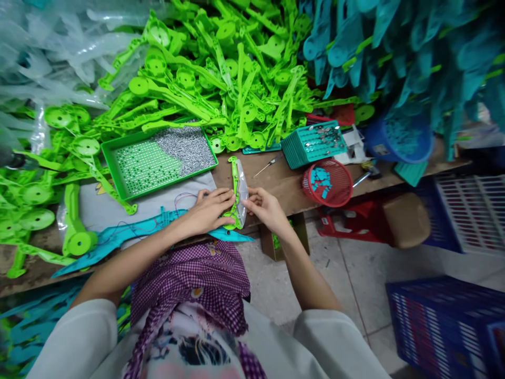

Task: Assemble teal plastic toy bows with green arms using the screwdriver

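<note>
Upright in front of me stands a narrow lime-green plastic part (235, 181), with a clear plastic piece (241, 197) along its right side. My left hand (211, 210) reaches over from the left and grips the green part, thumb near its round lower end. From the right, my right hand (266, 208) pinches the edge of the clear piece between thumb and fingers. Beneath my left forearm lies a long turquoise plastic part (130, 230) with thin wires on it. A screwdriver (269, 164) with a thin shaft rests on the bench to the right.
A green tray (130, 187) of small metal pieces sits behind my left hand. Green parts (248, 110) are heaped at the back. Right of me are stacked turquoise trays (294, 152), a red basket (345, 192), a blue bucket (381, 150) and a red stool (355, 223).
</note>
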`<state>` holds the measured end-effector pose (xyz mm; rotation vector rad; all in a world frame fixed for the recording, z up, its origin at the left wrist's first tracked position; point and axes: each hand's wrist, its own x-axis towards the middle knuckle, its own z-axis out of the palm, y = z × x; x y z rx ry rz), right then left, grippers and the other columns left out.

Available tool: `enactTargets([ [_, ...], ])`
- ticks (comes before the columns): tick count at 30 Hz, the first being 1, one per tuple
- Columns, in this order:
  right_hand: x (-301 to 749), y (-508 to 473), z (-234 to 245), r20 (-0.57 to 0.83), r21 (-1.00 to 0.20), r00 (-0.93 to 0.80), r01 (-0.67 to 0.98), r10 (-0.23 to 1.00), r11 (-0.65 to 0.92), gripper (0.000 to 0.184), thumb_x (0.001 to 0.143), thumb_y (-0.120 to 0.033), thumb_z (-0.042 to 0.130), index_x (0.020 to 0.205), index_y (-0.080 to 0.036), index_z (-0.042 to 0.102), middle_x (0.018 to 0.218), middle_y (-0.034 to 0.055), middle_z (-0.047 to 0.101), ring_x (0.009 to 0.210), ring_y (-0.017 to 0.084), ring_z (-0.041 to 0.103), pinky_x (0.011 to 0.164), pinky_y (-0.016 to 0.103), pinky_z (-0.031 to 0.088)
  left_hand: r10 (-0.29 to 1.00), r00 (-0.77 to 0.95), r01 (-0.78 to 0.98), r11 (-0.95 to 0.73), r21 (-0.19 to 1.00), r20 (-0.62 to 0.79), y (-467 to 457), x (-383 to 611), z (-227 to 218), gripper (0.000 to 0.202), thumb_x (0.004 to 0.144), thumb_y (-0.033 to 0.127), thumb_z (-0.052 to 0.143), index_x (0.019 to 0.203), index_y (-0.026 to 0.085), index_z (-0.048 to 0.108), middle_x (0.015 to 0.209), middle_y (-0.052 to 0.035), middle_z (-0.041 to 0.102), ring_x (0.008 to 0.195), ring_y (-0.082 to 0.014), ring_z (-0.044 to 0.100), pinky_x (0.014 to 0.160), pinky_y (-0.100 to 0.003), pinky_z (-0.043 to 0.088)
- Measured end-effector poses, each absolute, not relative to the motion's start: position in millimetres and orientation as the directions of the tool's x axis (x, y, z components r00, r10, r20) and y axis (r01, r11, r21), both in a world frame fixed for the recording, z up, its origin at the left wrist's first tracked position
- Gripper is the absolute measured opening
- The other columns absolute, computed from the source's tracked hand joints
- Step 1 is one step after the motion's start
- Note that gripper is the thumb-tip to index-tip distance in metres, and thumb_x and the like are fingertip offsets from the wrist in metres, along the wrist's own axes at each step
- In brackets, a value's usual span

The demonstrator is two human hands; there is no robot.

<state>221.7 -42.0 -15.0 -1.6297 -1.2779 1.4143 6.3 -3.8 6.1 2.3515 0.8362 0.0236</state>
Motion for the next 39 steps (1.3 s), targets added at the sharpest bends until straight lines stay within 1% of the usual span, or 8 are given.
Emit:
enactTargets([
  [6, 217, -47, -15, -0.262, -0.894, -0.001, 0.376, 0.965, -0.242, 0.044, 0.080, -0.048, 0.064, 0.113, -0.019, 0.059, 0.077, 0.0007, 0.061, 0.068, 0.015, 0.059, 0.060, 0.028, 0.050, 0.569, 0.802, 0.564, -0.617, 0.549, -0.184, -4, 8, 9, 0.049, 0.093, 0.047, 0.052, 0.136, 0.023, 0.050, 0.147, -0.0123, 0.043, 0.135, -0.0329, 0.033, 0.102, -0.053, 0.031],
  [9, 217, -46, -12, -0.271, -0.867, -0.014, 0.437, 0.962, -0.238, 0.041, 0.082, -0.046, 0.062, 0.113, -0.020, 0.059, 0.076, 0.0008, 0.063, 0.066, 0.015, 0.060, 0.060, 0.029, 0.050, 0.569, 0.798, 0.572, -0.614, 0.544, -0.198, -2, 8, 9, 0.049, 0.093, 0.047, 0.052, 0.136, 0.023, 0.050, 0.148, -0.0129, 0.041, 0.135, -0.0336, 0.032, 0.103, -0.054, 0.029],
  [14, 218, -45, -8, -0.323, -0.870, -0.041, 0.407, 0.946, -0.279, 0.043, 0.082, -0.047, 0.061, 0.114, -0.020, 0.056, 0.075, 0.0007, 0.063, 0.063, 0.016, 0.061, 0.056, 0.029, 0.049, 0.502, 0.830, 0.534, -0.591, 0.605, -0.242, 2, 1, 11, 0.070, 0.087, 0.056, 0.057, 0.146, 0.022, 0.038, 0.154, -0.0159, 0.030, 0.139, -0.0349, 0.028, 0.108, -0.055, 0.024],
  [16, 218, -47, -9, -0.314, -0.878, -0.015, 0.385, 0.949, -0.285, 0.045, 0.081, -0.048, 0.062, 0.116, -0.020, 0.056, 0.075, 0.0007, 0.063, 0.063, 0.015, 0.060, 0.056, 0.029, 0.049, 0.504, 0.829, 0.534, -0.579, 0.617, -0.244, 2, -3, 12, 0.074, 0.085, 0.056, 0.060, 0.146, 0.022, 0.036, 0.153, -0.0157, 0.032, 0.138, -0.0341, 0.030, 0.109, -0.053, 0.025],
  [19, 216, -53, -13, -0.314, -0.893, 0.039, 0.327, 0.949, -0.309, 0.049, 0.080, -0.049, 0.062, 0.118, -0.019, 0.057, 0.074, 0.0006, 0.063, 0.061, 0.015, 0.059, 0.056, 0.029, 0.049, 0.558, 0.788, 0.587, -0.556, 0.589, -0.259, -2, -6, 15, 0.065, 0.085, 0.048, 0.065, 0.141, 0.023, 0.045, 0.149, -0.0124, 0.040, 0.135, -0.0321, 0.035, 0.107, -0.052, 0.028],
  [23, 215, -58, -17, -0.346, -0.902, 0.081, 0.247, 0.935, -0.355, 0.051, 0.077, -0.050, 0.064, 0.117, -0.018, 0.058, 0.074, 0.0010, 0.063, 0.060, 0.015, 0.060, 0.056, 0.030, 0.051, 0.588, 0.753, 0.632, -0.519, 0.575, -0.296, -5, -4, 17, 0.055, 0.083, 0.042, 0.070, 0.133, 0.027, 0.054, 0.147, -0.0082, 0.043, 0.135, -0.0319, 0.035, 0.105, -0.054, 0.027],
  [32, 216, -58, -19, -0.314, -0.920, 0.055, 0.227, 0.948, -0.318, 0.046, 0.078, -0.046, 0.064, 0.115, -0.019, 0.058, 0.078, 0.0012, 0.063, 0.065, 0.015, 0.061, 0.055, 0.027, 0.051, 0.560, 0.769, 0.620, -0.531, 0.578, -0.309, -2, -5, 13, 0.051, 0.084, 0.042, 0.068, 0.133, 0.038, 0.054, 0.151, -0.0032, 0.040, 0.135, -0.0347, 0.032, 0.102, -0.056, 0.027],
  [39, 220, -51, -16, -0.338, -0.915, -0.024, 0.243, 0.941, -0.322, 0.040, 0.077, -0.046, 0.065, 0.105, -0.019, 0.057, 0.073, -0.0001, 0.062, 0.061, 0.013, 0.059, 0.055, 0.028, 0.050, 0.526, 0.796, 0.589, -0.556, 0.587, -0.301, 0, -5, 13, 0.048, 0.086, 0.045, 0.064, 0.133, 0.037, 0.055, 0.154, -0.0031, 0.036, 0.134, -0.0363, 0.030, 0.101, -0.058, 0.027],
])
